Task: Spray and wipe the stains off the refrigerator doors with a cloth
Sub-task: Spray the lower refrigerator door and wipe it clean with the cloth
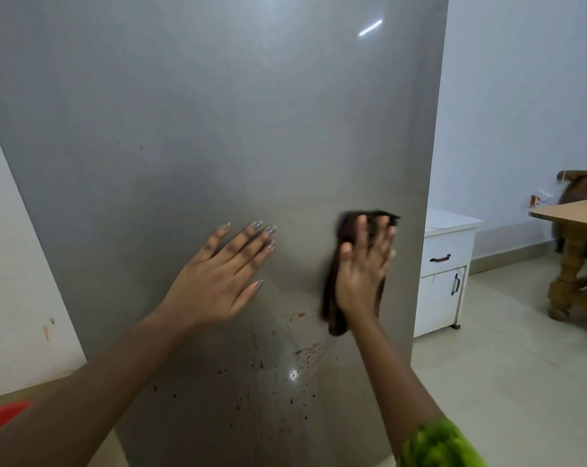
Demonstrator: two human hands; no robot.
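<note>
Left hand (218, 274) is spread flat on the fridge door (184, 129); cloth (332, 298) is pressed near its right edge by the flat-fingered right hand (362, 267). Mid-wipe, probably; stains (302, 358) just below should be tackled next.

Grey refrigerator door (201, 136) speckled with reddish-brown stains (302, 358); dark brown cloth (332, 298); green sleeve (436, 446); white cabinet (443, 281) with dark handles; red tub (2, 419); silvery nails.
</note>
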